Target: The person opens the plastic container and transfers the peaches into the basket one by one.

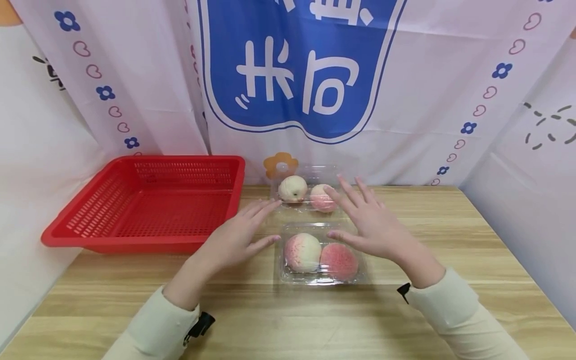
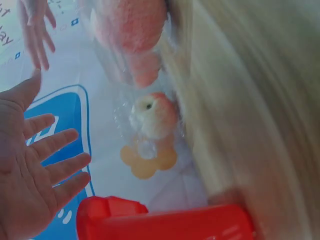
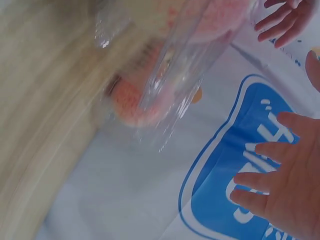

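Two hands are in view, and neither grip holds anything. The left hand [image 1: 234, 237] reaches in from the near left with fingers extended; the right hand [image 1: 375, 225] reaches in from the near right, fingers straight and spread. The wrist views show both apart from the plastic, though from the head the right fingers overlap the far-right peach [image 1: 320, 201].

Between and just beyond the hands lie two clear boxes, one behind the other, with four peaches in all, two to each. In the near box [image 1: 324, 282], the near-left peach [image 1: 303, 253] is cream blushed with pink, and the near-right peach [image 1: 339, 262] beside it is pink nearly all over. In the far box [image 1: 310, 172], the far-left peach [image 1: 292, 188] is mostly cream, its dimple facing near; its neighbour is pinker. Whether the lids are fastened I cannot tell.

One red basket [image 1: 135, 243], with slotted walls, stands left of the boxes. Basket and boxes rest on the wood-grained tabletop [image 1: 315, 322]. At its far edge hangs a white cloth [image 1: 427, 100] bearing one large blue panel [image 1: 297, 110].
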A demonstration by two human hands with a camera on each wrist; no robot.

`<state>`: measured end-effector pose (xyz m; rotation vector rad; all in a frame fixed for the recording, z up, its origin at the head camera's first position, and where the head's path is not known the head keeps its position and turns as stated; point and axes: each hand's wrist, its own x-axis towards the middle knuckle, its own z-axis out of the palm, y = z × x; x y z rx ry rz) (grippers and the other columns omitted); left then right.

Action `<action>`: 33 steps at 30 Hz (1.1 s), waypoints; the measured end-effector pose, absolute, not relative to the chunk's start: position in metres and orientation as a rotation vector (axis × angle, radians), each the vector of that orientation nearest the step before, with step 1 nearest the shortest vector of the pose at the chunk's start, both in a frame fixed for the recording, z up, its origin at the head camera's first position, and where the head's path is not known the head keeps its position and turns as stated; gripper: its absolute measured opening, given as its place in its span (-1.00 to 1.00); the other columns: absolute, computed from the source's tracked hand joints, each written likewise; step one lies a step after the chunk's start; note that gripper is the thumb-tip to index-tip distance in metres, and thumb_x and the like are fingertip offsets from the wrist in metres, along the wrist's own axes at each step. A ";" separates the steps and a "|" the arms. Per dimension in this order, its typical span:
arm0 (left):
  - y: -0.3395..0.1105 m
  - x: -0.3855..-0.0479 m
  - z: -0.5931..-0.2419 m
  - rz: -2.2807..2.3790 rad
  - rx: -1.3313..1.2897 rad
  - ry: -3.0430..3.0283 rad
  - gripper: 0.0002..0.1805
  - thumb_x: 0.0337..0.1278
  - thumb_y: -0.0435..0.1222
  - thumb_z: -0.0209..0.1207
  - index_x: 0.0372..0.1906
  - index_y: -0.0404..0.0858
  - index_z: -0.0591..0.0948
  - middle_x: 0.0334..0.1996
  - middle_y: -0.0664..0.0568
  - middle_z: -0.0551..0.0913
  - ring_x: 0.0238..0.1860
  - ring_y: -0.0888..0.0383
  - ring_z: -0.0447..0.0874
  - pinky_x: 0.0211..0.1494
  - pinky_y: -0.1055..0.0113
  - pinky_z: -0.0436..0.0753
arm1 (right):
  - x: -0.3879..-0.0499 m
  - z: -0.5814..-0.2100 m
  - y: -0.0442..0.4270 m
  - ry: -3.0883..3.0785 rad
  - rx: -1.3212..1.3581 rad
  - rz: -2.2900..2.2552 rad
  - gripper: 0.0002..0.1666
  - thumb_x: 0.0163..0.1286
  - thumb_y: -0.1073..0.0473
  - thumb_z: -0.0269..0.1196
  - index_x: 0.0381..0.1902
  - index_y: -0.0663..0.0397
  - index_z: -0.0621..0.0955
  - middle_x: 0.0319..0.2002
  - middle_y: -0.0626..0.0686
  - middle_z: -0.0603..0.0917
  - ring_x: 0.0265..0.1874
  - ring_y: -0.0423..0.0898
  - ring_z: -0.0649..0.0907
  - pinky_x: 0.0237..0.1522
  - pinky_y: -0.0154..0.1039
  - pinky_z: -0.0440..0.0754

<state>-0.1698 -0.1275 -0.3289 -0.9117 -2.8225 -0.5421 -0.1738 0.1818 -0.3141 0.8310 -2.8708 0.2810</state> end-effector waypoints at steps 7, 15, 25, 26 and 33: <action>-0.128 -0.165 -0.339 -0.714 -0.992 -2.893 -0.21 0.25 -0.02 0.27 0.52 -0.07 0.25 0.44 -0.05 0.39 0.45 -0.05 0.36 0.41 -0.05 0.45 | -0.164 -0.322 0.163 -2.818 1.040 0.322 -0.03 0.35 -0.38 0.16 0.58 -0.21 0.13 0.59 0.13 0.06 0.55 0.33 -0.01 0.44 0.34 0.17; -0.135 -0.163 -0.350 -0.973 -0.944 -3.024 -0.26 0.31 -0.10 0.24 0.50 -0.16 0.26 0.45 -0.08 0.37 0.41 -0.11 0.41 0.41 -0.08 0.44 | -0.155 -0.333 0.149 -2.791 1.173 0.342 -0.04 0.32 -0.38 0.20 0.53 -0.11 0.24 0.55 0.08 0.22 0.54 0.20 0.17 0.26 0.28 0.49; -0.137 -0.170 -0.364 -1.371 -0.856 -3.133 -0.37 0.39 -0.15 0.17 0.45 -0.25 0.32 0.26 -0.21 0.53 0.24 -0.17 0.57 0.27 -0.04 0.59 | -0.151 -0.346 0.137 -2.768 1.265 0.296 -0.06 0.30 -0.39 0.21 0.48 -0.04 0.32 0.42 0.08 0.43 0.46 0.28 0.31 0.32 0.23 0.45; -0.137 -0.171 -0.365 -1.392 -0.874 -3.129 -0.37 0.39 -0.16 0.17 0.45 -0.28 0.32 0.24 -0.22 0.55 0.23 -0.16 0.58 0.26 -0.03 0.60 | -0.151 -0.347 0.136 -2.771 1.268 0.291 -0.06 0.30 -0.39 0.20 0.48 -0.04 0.32 0.42 0.09 0.42 0.45 0.28 0.31 0.33 0.23 0.44; -0.137 -0.177 -0.373 -1.509 -0.940 -3.126 -0.43 0.36 -0.18 0.19 0.36 -0.34 0.40 0.12 -0.22 0.63 0.15 -0.10 0.61 0.12 0.08 0.68 | -0.147 -0.351 0.130 -2.782 1.262 0.279 -0.05 0.25 -0.42 0.25 0.47 -0.10 0.35 0.42 0.11 0.42 0.40 0.29 0.39 0.29 0.23 0.49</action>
